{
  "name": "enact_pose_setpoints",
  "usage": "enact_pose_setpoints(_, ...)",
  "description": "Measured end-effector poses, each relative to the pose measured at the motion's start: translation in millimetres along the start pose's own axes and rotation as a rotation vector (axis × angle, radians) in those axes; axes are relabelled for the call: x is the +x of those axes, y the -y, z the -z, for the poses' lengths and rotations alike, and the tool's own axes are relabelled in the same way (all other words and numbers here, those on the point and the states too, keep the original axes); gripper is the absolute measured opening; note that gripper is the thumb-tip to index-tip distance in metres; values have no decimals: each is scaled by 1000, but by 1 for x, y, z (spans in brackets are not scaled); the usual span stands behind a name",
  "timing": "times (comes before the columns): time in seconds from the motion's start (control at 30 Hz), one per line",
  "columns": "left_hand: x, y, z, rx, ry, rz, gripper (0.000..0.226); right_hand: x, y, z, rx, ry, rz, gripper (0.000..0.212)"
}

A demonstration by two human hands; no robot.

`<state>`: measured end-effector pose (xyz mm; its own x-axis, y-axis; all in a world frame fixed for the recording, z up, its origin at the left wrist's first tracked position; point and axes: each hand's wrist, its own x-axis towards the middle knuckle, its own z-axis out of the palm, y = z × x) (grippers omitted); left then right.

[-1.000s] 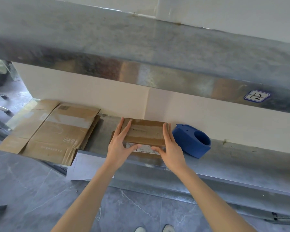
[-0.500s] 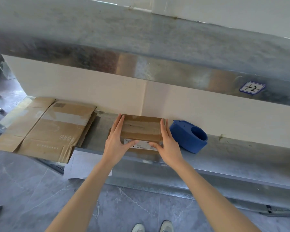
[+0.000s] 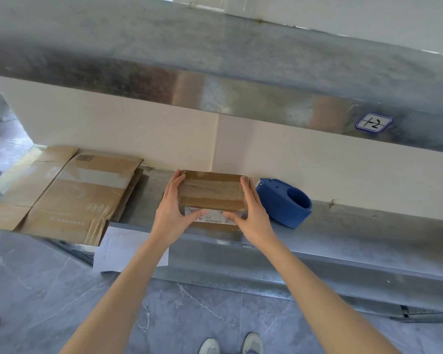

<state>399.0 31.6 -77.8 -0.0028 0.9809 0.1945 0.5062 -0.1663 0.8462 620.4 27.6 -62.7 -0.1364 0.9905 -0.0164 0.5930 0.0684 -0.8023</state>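
A small brown cardboard box (image 3: 211, 192), taped across its top and with a white printed label on its near face, sits on the lower metal shelf (image 3: 356, 231) close to the cream wall. My left hand (image 3: 170, 213) holds its left side, fingers lying along that side and thumb across the labelled face. My right hand (image 3: 253, 215) holds the right side the same way, its thumb on the label too.
A blue tape dispenser (image 3: 284, 203) stands just right of the box. Flattened cardboard cartons (image 3: 69, 195) lie on the shelf's left end. The upper metal shelf (image 3: 215, 60) overhangs, with a handwritten sticker (image 3: 373, 123). White paper (image 3: 118, 251) hangs on the shelf front.
Both hands keep the same hold on the box. The box sits a little farther in on the shelf, nearer the wall, and the view has shifted slightly.
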Motion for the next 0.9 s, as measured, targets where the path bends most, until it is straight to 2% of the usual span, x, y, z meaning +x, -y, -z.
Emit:
enact_pose_setpoints(0.07, -1, 1, 2, -49, 8, -9, 94, -2, -2, 1, 137, -55, -13, 95)
enact_pose_setpoints(0.17, -1, 1, 1, -106, -3, 6, 93, -3, -3, 1, 204, -91, -43, 90)
enact_pose_setpoints(0.5, -6, 10, 0, -274, 9, 83, 105, -6, -9, -1, 196, -70, 2, 92)
enact_pose_setpoints(0.6, -18, 25, 2, -323, -3, 170, 100, -13, -17, -2, 214, -108, -26, 100)
enact_pose_setpoints(0.7, -28, 38, 1, -325, -19, 226, 84, -26, -32, -3, 187, -109, -101, 103)
enact_pose_setpoints(0.9, -38, 39, -3, -275, -40, 280, 69, -33, -37, -7, 2, -26, -168, 59)
